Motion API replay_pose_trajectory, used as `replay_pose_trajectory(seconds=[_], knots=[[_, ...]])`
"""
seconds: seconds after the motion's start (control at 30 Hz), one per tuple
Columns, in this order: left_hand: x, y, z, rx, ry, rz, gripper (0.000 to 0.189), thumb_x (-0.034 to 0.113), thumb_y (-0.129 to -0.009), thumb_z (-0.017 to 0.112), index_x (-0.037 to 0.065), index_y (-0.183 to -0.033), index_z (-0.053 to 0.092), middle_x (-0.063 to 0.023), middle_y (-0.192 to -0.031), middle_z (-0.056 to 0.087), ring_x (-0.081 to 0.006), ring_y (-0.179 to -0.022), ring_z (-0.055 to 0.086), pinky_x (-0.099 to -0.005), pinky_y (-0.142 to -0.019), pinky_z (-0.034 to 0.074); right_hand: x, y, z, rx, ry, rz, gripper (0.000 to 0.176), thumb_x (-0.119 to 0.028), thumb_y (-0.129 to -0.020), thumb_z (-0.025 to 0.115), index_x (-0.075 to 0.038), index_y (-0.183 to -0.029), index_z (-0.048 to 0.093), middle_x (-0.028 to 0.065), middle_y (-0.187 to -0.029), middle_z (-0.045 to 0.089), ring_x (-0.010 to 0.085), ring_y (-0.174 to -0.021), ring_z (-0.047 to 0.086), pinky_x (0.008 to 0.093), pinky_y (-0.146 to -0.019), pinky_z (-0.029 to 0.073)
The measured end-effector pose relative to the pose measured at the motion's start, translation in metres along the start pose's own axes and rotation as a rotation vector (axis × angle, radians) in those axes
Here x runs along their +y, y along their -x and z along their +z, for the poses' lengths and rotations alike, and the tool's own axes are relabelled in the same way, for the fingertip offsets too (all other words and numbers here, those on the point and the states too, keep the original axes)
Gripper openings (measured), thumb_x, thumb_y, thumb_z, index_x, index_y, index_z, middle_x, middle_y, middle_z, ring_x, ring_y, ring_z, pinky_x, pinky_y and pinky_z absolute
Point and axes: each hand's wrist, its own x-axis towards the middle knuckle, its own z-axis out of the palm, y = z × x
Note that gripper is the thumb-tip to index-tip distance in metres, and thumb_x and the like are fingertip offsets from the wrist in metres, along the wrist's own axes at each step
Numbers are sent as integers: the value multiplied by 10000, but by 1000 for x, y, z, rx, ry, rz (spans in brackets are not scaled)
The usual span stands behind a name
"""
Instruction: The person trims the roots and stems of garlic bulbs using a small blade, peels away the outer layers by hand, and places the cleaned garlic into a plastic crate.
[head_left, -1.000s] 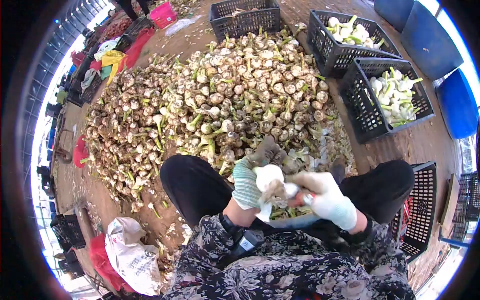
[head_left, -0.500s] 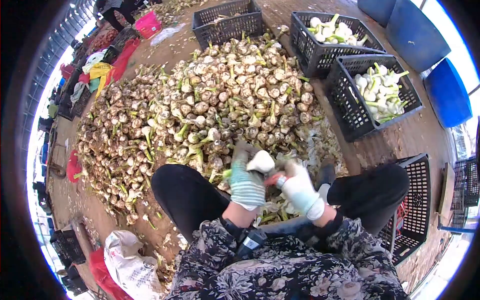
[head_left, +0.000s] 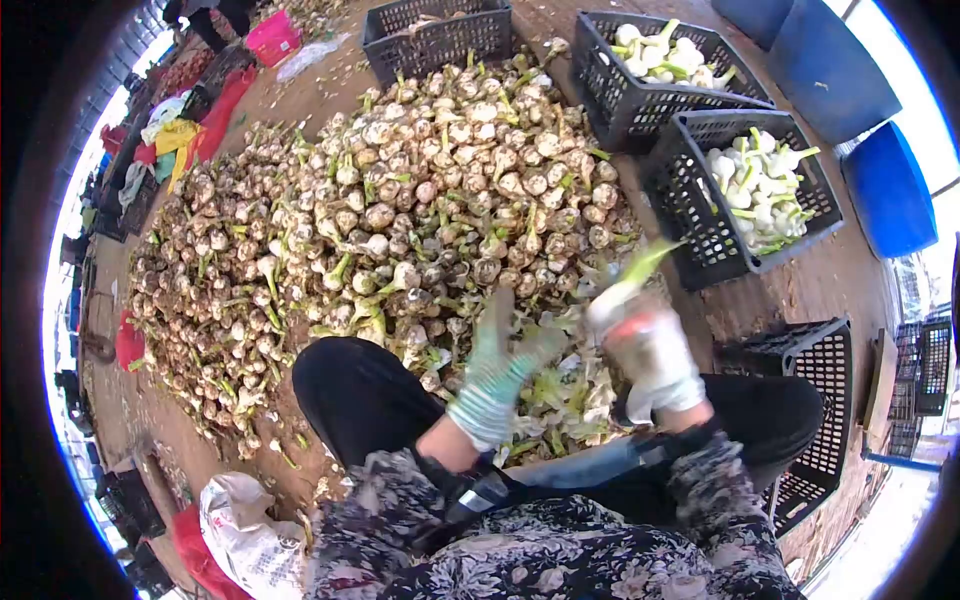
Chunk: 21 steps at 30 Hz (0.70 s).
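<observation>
Now, left hand (head_left: 495,370): fingers spread, empty, blurred.
Right hand (head_left: 655,358): clamped on garlic (head_left: 612,300), stalk up.
Garlic place: over near right edge of pile (head_left: 420,190), short of crate (head_left: 690,215).

You sit on a bare brown dirt floor (head_left: 840,285), with papery scraps scattered about your left hand (head_left: 497,372) and right hand (head_left: 650,350). Black plastic crates (head_left: 690,215) stand ahead and to the right of them, and another crate (head_left: 835,350) is near the right hand. Blue drums (head_left: 888,190) stand farther right. Well ahead to the left lie a pink basket (head_left: 268,35) and red mesh sacks (head_left: 225,105). A white sack (head_left: 245,540) lies behind, to the left. Bright daylight comes in along both sides.
</observation>
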Motion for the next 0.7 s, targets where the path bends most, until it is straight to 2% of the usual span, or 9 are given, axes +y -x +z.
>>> replay_pose_trajectory(seconds=[0.07,0.2,0.23,0.3,0.37,0.5,0.57,0.63,0.7], knots=[[40,-14,-12,153,38,49,733,187,-728,713,-22,-1306,314,-113,-1211,440,-191,-1083,454,-285,-918,382,-42,-14,10,-20,-357,-246,555,-127,-787,568,-40,-1292,356,85,-1018,571,281,-1073,504,376,-881,434],[39,-59,-52,374,196,-115,342,206,-775,616,69,-1087,582,34,-906,572,-89,-763,460,-241,-681,383,65,-115,-77,124,673,155,705,-159,-718,656,11,-1307,308,170,-1033,586,306,-992,559,375,-820,470],[37,-64,-56,409,236,-213,295,150,-763,616,79,-1047,577,5,-959,591,-121,-869,519,-277,-797,375,99,-146,-105,180,871,216,755,-187,-693,687,30,-1305,302,198,-1032,586,311,-978,567,368,-816,470],[22,-66,-62,350,220,-162,340,134,-756,610,51,-1082,561,-7,-936,593,-126,-850,536,-269,-755,403,108,-166,-79,218,1564,280,784,-254,-646,722,30,-1276,352,245,-1042,570,335,-1003,549,364,-840,450],[31,-59,-55,313,219,-162,349,128,-768,595,35,-1102,548,-15,-936,590,-131,-848,543,-269,-747,414,154,-182,-98,212,1661,203,772,-278,-620,739,17,-1247,400,269,-1071,549,377,-1023,520,385,-850,440],[31,-67,-56,220,154,-174,380,124,-802,555,1,-1159,508,-42,-966,578,-146,-874,550,-280,-759,439,135,-169,-73,419,1459,409,736,-303,-652,693,2,-1252,396,265,-1017,578,387,-966,555,406,-827,444],[34,-71,-57,177,158,-195,370,129,-814,545,-7,-1156,504,-51,-990,572,-142,-867,549,-272,-754,452,150,-154,-100,430,1139,78,588,-171,-719,643,9,-1224,401,216,-1018,589,296,-902,600,344,-769,475],[28,-75,-59,158,32,-195,360,125,-827,530,14,-1168,499,-59,-992,569,-137,-863,548,-271,-712,472,118,-120,-54,252,239,43,535,-69,-724,611,19,-1209,403,152,-1027,565,210,-840,593,288,-747,478],[29,-74,-57,107,15,-309,354,128,-842,519,51,-1187,495,-51,-1003,563,-139,-868,547,-278,-678,489,76,-100,-12,99,402,156,514,1,-695,587,21,-1182,424,100,-1028,532,148,-811,565,260,-742,473]])
